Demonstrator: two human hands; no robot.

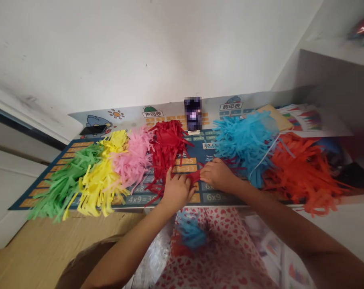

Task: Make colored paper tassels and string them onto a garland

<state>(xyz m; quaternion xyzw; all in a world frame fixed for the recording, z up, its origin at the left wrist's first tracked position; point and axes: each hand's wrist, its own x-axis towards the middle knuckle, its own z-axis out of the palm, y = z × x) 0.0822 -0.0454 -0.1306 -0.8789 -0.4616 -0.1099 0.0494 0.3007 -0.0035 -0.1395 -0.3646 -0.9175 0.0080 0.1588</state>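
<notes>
Between my two hands runs a piece of red fringed paper (194, 176), its middle narrow and its cut strips sticking out at both sides. My left hand (177, 189) has its fingers closed over the left part, close to the table's front edge. Just to the right, my right hand (218, 174) is closed on the other part, with strips showing past it. My fingertips hide some of the paper. Behind my left hand lies a pile of red fringed paper tassels (168, 140).
Left of the red pile lie pink (135, 158), yellow (102, 184) and green tassels (67, 182). To the right are blue (245, 140) and orange tassels (305, 172). A phone (193, 114) leans near the wall; a dark flat device (93, 130) lies back left. Blue scraps (192, 233) rest on my lap.
</notes>
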